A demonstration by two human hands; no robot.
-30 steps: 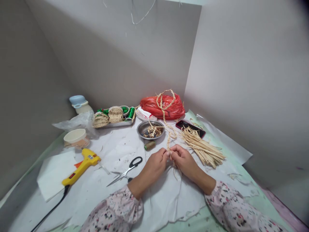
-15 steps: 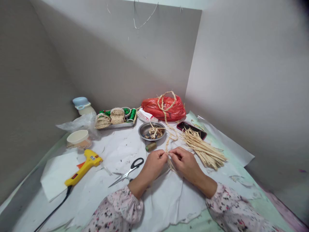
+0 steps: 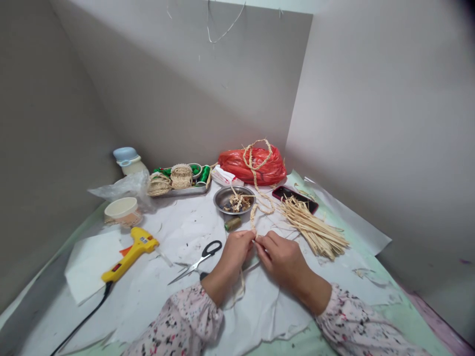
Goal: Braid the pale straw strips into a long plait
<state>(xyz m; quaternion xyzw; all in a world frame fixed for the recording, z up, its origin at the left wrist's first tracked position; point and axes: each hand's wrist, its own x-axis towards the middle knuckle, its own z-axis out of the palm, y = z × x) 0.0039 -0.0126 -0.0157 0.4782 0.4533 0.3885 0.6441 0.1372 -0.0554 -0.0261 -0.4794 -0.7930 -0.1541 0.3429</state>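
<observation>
A braided straw cord (image 3: 254, 212) runs down from the top of the red plastic bag (image 3: 237, 164), past the metal bowl, to my fingertips. My left hand (image 3: 237, 249) is closed in a pinch on the cord's near end. Right beside it, my right hand (image 3: 282, 254) pinches the same end, thumb and forefinger together. Loose straw strands (image 3: 242, 284) hang below my left hand onto the paper. To the right of my hands lies a bundle of dry straw strips (image 3: 315, 228). Black-handled scissors (image 3: 198, 262) rest left of my left hand.
A yellow glue gun (image 3: 129, 254) with a black cord lies at the left, near a cup (image 3: 122, 210). Behind are a tray (image 3: 181, 192) of straw pieces and green thread, a bowl (image 3: 219, 200) of scraps, a spool (image 3: 233, 225) and a phone (image 3: 285, 192).
My right hand has turned slightly and its fingers have closed in nearer the left. The loose strands have swung from between my hands to below the left one.
</observation>
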